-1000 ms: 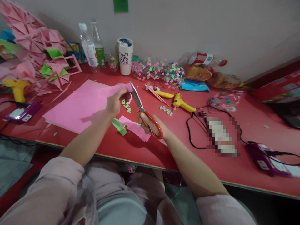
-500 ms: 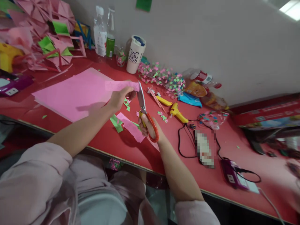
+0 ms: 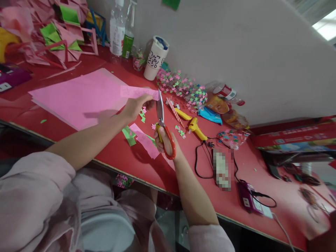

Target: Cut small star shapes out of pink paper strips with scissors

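Between the fingers of my left hand (image 3: 138,105) is a pink paper strip (image 3: 135,91) with faint star outlines drawn on it. My right hand (image 3: 166,141) grips red-and-yellow-handled scissors (image 3: 160,108), blades pointing up and away from me. The blades meet the strip's right end; whether they are cutting into it I cannot tell. Below my hands lie a pink paper scrap (image 3: 145,141) and a green paper scrap (image 3: 128,135). Small cut paper stars (image 3: 180,131) rest on the table to the right of the scissors.
Pink paper sheets (image 3: 78,98) cover the left of the red table (image 3: 126,162). Along the wall stand bottles (image 3: 117,33), a white cup (image 3: 156,57) and a star-filled clear container (image 3: 183,87). A yellow glue gun (image 3: 197,129), its cord and a purple power strip (image 3: 249,197) lie rightward.
The camera view has shifted and tilted slightly. Both hands keep the strip and the scissors in nearly the same position; star outlines on the strip now show more clearly.
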Motion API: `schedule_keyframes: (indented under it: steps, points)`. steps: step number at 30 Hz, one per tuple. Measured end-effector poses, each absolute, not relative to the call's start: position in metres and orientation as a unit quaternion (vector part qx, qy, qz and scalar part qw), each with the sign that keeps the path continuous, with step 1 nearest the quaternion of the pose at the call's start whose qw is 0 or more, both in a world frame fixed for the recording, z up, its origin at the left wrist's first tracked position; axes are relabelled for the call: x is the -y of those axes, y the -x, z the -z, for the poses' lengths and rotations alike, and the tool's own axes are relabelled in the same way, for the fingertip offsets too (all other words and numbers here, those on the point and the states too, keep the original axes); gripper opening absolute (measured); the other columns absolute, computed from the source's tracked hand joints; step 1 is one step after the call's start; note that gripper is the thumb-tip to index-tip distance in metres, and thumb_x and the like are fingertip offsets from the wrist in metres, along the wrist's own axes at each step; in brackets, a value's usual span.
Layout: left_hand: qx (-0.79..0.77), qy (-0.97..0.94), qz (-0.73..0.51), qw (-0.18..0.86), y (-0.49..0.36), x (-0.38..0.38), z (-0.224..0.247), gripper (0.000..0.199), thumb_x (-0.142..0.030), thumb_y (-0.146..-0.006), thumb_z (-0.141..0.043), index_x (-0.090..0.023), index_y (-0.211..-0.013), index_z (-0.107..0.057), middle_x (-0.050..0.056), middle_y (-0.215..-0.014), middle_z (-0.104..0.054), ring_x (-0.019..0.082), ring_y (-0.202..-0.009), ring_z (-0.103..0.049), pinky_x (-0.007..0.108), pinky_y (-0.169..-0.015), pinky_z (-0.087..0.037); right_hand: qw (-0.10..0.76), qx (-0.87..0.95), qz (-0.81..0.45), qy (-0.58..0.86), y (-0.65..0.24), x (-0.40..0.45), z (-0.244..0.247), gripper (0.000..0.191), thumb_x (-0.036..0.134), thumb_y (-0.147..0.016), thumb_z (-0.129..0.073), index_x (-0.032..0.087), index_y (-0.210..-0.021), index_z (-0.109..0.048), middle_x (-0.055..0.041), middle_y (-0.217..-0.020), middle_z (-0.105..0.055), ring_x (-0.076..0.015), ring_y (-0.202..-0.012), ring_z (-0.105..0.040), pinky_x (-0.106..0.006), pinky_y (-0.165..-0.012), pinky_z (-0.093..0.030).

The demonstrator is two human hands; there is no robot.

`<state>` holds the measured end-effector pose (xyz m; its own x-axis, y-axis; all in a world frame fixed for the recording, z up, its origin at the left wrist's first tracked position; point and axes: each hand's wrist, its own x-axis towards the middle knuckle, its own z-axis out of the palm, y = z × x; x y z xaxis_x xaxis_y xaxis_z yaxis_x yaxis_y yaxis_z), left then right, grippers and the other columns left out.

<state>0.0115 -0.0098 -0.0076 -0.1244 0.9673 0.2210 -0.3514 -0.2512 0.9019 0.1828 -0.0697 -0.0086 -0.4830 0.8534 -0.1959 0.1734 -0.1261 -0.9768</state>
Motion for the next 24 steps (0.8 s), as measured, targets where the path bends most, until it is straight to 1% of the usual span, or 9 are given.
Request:
schedule_keyframes:
  steps: [3, 8, 17, 24]
  points:
    - [-0.347, -0.423, -0.664, 0.51, -0.0128, 0.0108, 0.0069, 0.025, -0.025, -0.076, -0.052, -0.017, -0.052, -0.056, -0.001, -0.049, -0.051, 0.007, -0.046, -0.046, 0.023, -0.047, -0.037, 0.268, 0.593, -0.62, 0.44, -0.1819, 0.0699, 0.0088, 0.05, 0.07, -0.075, -0.05, 0.021, -0.072, -0.043, 0.01, -0.042, -0.031, -0.0052, -0.031, -0.026, -0.021, -0.03, -0.027]
    - [-0.35, -0.406, -0.665, 0.52, -0.0142, 0.0117, 0.007, 0.027, -0.023, -0.076, -0.051, -0.017, -0.05, -0.054, 0.0, -0.05, -0.053, 0.007, -0.047, -0.047, 0.023, -0.048, -0.037, 0.277, 0.592, -0.608, 0.451, -0.181, 0.0716, 0.0088, 0.048, 0.068, -0.077, -0.05, 0.021, -0.072, -0.044, 0.0097, -0.042, -0.032, -0.005, -0.031, -0.026, -0.021, -0.029, -0.025]
    - [-0.341, -0.409, -0.662, 0.527, -0.0145, 0.012, 0.0089, 0.027, -0.022, -0.076, -0.048, -0.017, -0.051, -0.055, 0.0, -0.05, -0.052, 0.007, -0.047, -0.046, 0.023, -0.049, -0.036, 0.282, 0.584, -0.611, 0.454, -0.1819, 0.0698, 0.0108, 0.05, 0.07, -0.074, -0.053, 0.021, -0.071, -0.044, 0.0094, -0.042, -0.032, -0.0052, -0.032, -0.027, -0.021, -0.029, -0.025]
    - [-0.353, -0.408, -0.66, 0.522, -0.0139, 0.0115, 0.0092, 0.026, -0.023, -0.077, -0.048, -0.017, -0.052, -0.055, 0.0, -0.051, -0.053, 0.007, -0.048, -0.048, 0.023, -0.05, -0.038, 0.284, 0.578, -0.615, 0.456, -0.1818, 0.0674, 0.0117, 0.051, 0.07, -0.071, -0.056, 0.022, -0.07, -0.041, 0.0096, -0.041, -0.032, -0.0055, -0.031, -0.026, -0.021, -0.028, -0.023]
